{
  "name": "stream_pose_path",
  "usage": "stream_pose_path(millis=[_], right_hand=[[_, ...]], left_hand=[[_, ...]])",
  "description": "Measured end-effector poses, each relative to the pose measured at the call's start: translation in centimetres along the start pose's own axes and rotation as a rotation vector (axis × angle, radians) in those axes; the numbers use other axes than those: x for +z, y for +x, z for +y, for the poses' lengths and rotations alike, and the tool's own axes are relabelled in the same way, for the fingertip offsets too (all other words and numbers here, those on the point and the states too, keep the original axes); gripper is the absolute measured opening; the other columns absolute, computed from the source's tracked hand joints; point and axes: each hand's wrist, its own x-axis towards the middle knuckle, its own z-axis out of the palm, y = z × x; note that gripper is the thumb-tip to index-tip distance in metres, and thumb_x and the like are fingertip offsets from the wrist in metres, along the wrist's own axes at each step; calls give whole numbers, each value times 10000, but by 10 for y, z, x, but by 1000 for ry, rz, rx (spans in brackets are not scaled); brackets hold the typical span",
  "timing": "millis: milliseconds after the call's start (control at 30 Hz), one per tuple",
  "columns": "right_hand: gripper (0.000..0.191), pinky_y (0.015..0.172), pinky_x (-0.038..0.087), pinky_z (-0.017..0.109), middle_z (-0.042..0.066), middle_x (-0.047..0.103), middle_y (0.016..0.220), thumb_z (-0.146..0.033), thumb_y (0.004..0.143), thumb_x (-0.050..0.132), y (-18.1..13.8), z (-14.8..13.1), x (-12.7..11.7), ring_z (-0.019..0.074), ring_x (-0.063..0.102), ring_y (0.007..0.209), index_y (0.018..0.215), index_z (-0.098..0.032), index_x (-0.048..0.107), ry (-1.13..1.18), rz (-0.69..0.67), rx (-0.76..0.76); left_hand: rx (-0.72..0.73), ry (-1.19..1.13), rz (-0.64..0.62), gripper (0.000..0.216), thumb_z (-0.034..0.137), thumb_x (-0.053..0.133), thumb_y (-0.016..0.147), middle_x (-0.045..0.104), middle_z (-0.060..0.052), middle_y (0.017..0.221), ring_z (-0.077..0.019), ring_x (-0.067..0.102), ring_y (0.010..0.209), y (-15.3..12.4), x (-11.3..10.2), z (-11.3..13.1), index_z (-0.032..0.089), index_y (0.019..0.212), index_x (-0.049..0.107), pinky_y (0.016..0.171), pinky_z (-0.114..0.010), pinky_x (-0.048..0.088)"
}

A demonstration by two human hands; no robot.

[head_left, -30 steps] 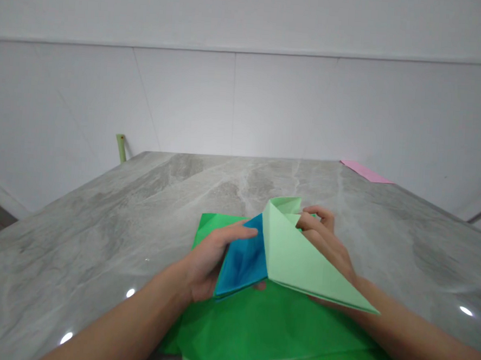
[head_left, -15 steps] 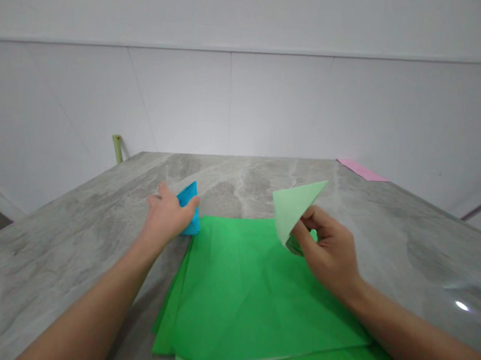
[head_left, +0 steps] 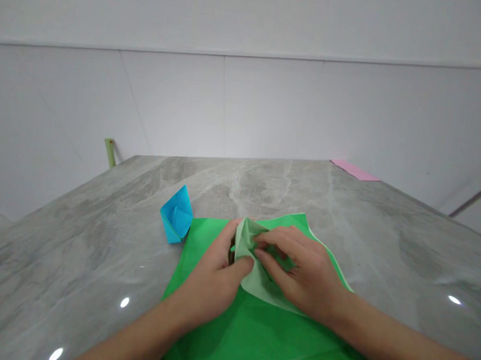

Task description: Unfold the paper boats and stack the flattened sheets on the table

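Note:
Both hands meet over a stack of bright green paper sheets. My left hand is closed on the left edge of a pale green folded paper, its thumb on the near face and its fingers mostly hidden behind. From the right, my right hand bends over the same paper, thumb and fingertips pinched together at its creased middle. A blue folded paper piece stands left of the stack's far corner, touched by neither hand.
Under everything is a grey marbled tabletop. A pink paper lies at its far right edge. Past the far left edge, a light green stick-like object leans near the white wall.
My left hand has let go of the blue folded piece and moved right onto the pale green paper. The right hand has brought that paper left and lower, where it looks more opened out.

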Motion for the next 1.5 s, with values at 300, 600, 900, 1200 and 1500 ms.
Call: stream_pose_path(millis=[300,600,900,1200,1500], right_hand=[[198,609,416,292,8,622,681,-302,951,585,4,6,-2,149,548,624,791,-187,585,-246,15,-129],[320,514,318,261,-46,420,567,-178,937,511,4,-3,-1,101,406,523,635,-211,413,-116,36,-44],[336,495,352,238,-53,434,541,-252,936,515,4,-4,-4,85,422,492,609,-199,458,235,-49,222],[363,495,344,243,-36,449,578,-379,925,566,-1,4,-5,106,411,537,617,-197,499,681,24,520],[404,436,240,234,-72,315,531,-422,898,590,7,18,-4,80,283,465,594,-208,433,654,164,745]], left_hand=[[-83,-114,-79,209,266,598,883,719,-44,1023,-226,638,937,4,1,6,196,1043,712,781,-294,468],[54,144,-158,298,305,527,961,707,-1,1153,-220,598,1072,-1,1,12,267,1215,678,962,-321,431],[77,320,-74,365,100,508,824,719,-18,992,-214,608,884,2,-2,12,218,1100,715,798,-312,458],[40,375,-23,386,72,492,770,740,-39,1046,-225,680,929,6,-7,11,205,1048,725,730,-300,527],[-5,248,62,202,284,589,851,745,-72,990,-250,703,928,12,-13,10,184,975,713,780,-362,561]])
